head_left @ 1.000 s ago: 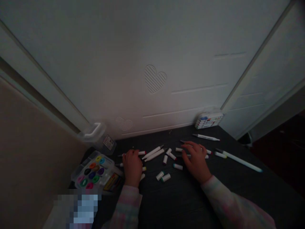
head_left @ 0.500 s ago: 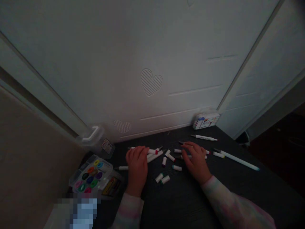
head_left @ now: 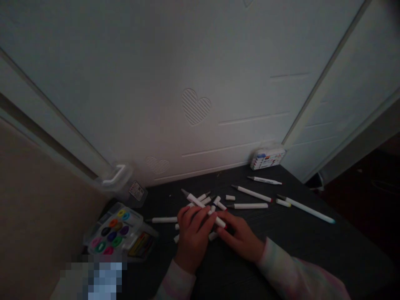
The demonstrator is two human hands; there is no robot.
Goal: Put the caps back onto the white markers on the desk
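My left hand (head_left: 193, 233) is closed around a white marker (head_left: 196, 201) held slantwise, its dark tip pointing up and left. The thumb and fingers of my right hand (head_left: 242, 237) close about the red lower end of this marker. Just under my right thumb a white cap (head_left: 213, 236) shows in part. Behind my hands, loose white caps (head_left: 221, 206) and several other markers lie on the dark table, one of them a white marker (head_left: 164, 220) to the left of my left hand. My fingers hide part of the pile.
Several uncapped markers (head_left: 254, 194) and a yellow-ended cap (head_left: 283, 203) lie to the right. At left stand a clear box with coloured lids (head_left: 112, 233) and a clear handled container (head_left: 125, 185). A small white pack (head_left: 268, 158) stands against the white panel (head_left: 200, 141).
My left hand has moved right and nearer to me, with the marker now tilted. My right hand has moved left from the right-hand markers to the held marker's red end.
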